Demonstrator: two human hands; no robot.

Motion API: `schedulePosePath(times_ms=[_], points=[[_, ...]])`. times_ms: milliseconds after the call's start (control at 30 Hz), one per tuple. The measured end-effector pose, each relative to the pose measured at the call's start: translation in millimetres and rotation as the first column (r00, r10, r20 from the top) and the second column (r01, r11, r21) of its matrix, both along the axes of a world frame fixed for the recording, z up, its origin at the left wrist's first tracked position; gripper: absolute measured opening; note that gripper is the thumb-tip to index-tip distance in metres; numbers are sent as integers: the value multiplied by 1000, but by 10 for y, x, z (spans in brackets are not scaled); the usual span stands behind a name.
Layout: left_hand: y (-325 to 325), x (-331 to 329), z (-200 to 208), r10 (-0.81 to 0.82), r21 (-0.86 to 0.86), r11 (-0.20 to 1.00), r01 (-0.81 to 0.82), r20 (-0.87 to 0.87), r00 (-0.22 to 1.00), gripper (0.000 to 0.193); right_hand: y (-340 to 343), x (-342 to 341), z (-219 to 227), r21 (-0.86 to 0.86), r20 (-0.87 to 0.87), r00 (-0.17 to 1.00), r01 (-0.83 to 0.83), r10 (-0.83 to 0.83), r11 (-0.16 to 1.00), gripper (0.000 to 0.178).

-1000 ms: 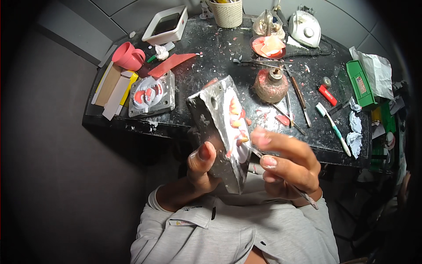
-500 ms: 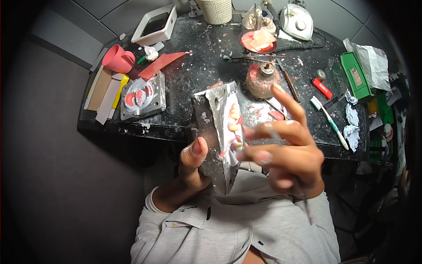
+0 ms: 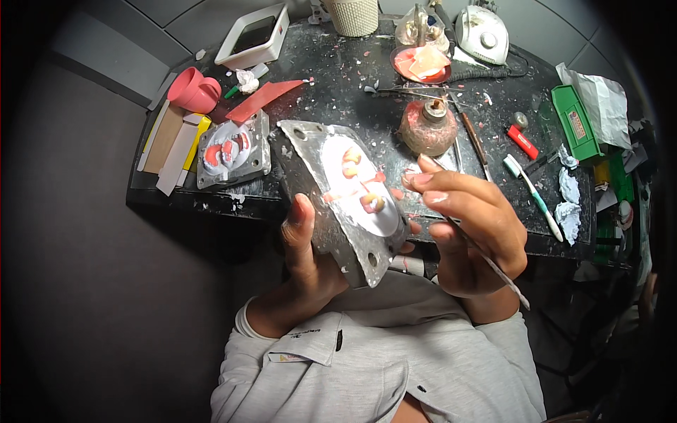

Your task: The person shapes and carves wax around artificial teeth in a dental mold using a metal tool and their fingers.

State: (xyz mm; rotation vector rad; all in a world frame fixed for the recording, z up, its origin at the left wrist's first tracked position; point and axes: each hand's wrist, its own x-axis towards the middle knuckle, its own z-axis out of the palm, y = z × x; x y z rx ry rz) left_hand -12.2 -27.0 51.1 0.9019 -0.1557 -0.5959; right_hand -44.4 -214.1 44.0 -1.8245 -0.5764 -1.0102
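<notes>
My left hand (image 3: 305, 243) grips a grey metal denture flask half (image 3: 302, 173), tilted up above the table's front edge. Most of its fingers are hidden behind the flask. White plaster (image 3: 384, 222) fills the flask's face, with yellowish false teeth (image 3: 351, 163) and bits of pink wax on it. My right hand (image 3: 483, 229) is just right of the flask, its fingers closed around a thin metal hand tool (image 3: 497, 271). The tool's rear end points down to the right; its front tip is hard to make out near the fingertips.
On the black table (image 3: 331, 77) lie another flask half (image 3: 259, 151), a red wax sheet (image 3: 266, 100) and a pink cup (image 3: 189, 92). Behind my right hand stand a glass burner (image 3: 427, 130) and a bowl of pink wax sheets (image 3: 402, 72). A toothbrush (image 3: 537, 196) lies at the right.
The flask has turned from nearly edge-on so that its plaster face shows more. My right hand has drawn slightly away from the teeth, and its fingers have closed in on the tool.
</notes>
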Motion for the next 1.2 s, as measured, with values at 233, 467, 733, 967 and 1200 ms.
schedulePosePath(times_ms=[233, 467, 733, 967, 1200], points=[[4, 12, -91, 19, -4, 1000, -18, 123, 992, 95, -14, -1, 17, 16, -73, 992, -103, 103, 995, 20], [154, 24, -96, -208, -7, 978, 208, -4, 978, 120, 3, 53, -30, 96, -38, 969, -238, 242, 967, 15], [81, -7, 124, -211, 194, 953, 234, -130, 969, 127, 94, -75, 57, -95, -1, 999, -49, 49, 994, 14], [266, 70, -104, -292, 56, 954, 296, -69, 954, 128, 147, 28, 21, -119, 77, 987, -131, 140, 984, 15], [308, 122, -125, -364, 60, 928, 368, -70, 929, 130, 171, -51, 66, -107, 22, 998, -54, 57, 993, 15]])
